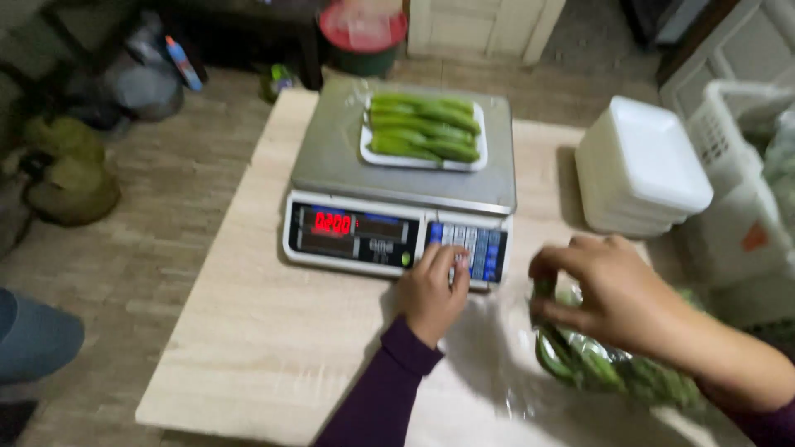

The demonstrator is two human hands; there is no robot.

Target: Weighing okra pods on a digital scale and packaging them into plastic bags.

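A digital weighing scale (331, 149) stands on a pale wooden table (248, 331). On its steel platform rests a white foam tray of long green vegetables (424, 128). My left hand (433, 290), in a purple sleeve, has its fingertips on the scale's blue and white keypad (484, 248). My right hand (609, 294) is closed on a clear plastic bag of green vegetables (596, 364) lying on the table to the right of the scale.
A stack of white foam trays (642, 165) sits at the table's right edge, beside a white plastic basket (737, 124). A red-lidded bucket (363, 33) stands beyond the table. Bags and bottles lie on the floor at left. A grey-blue shape (33, 331) shows at the left edge.
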